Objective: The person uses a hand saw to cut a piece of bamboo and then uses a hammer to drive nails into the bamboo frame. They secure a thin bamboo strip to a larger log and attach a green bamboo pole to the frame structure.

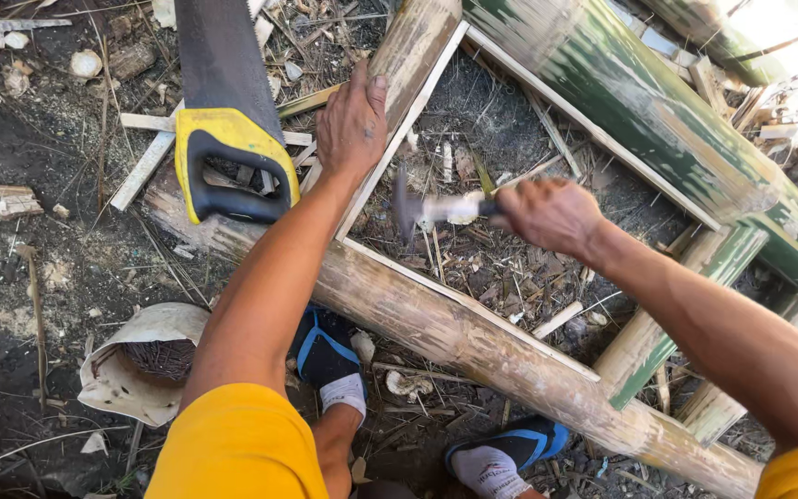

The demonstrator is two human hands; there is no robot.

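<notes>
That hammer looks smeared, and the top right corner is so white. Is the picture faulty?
Head view: only the hammer in the right hand is motion-blurred; the left hand, saw and bamboo pole are sharp. Head view, top right: sun glare washes out detail.

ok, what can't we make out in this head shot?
- Grey-headed hammer in the right hand: motion-blurred, so its contact point is unclear.
- Yellow-and-black-handled handsaw: blade tip cut off by the top edge.
- Left hand: palm hidden against the pale bamboo pole.
- Open paper bag: dark contents too small to identify.
</notes>
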